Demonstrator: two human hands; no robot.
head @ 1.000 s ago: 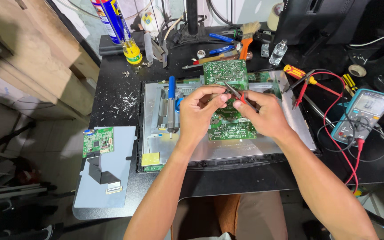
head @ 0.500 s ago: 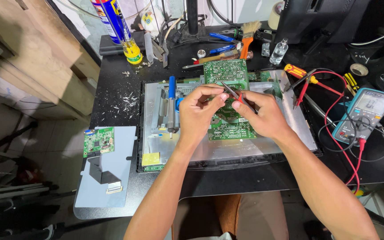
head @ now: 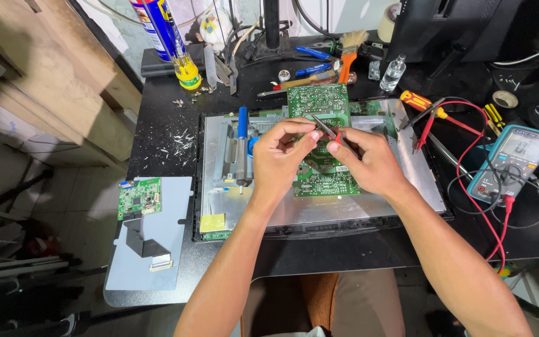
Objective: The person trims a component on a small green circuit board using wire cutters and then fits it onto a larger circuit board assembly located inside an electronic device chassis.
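Black counter [head: 157,134], cluttered. Left hand [head: 282,156] and right hand [head: 369,163] meeting above green circuit board [head: 322,143], both pinched shut on slim tweezers [head: 324,126]. Multimeter [head: 511,163] well right of right hand.

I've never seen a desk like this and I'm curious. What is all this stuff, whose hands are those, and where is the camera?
The camera sits on the person's head and looks down, so you see their own two arms reaching forward. The left hand and right hand meet over a green circuit board, pinching thin metal tweezers with something small and red beside the tips, too small to name. The board lies on a flat grey metal panel on a black table. A blue-handled screwdriver rests on the panel. To the right is a blue measuring meter with red and black wires. At the left lies a smaller green board. At the back stand a spray can and a brush.
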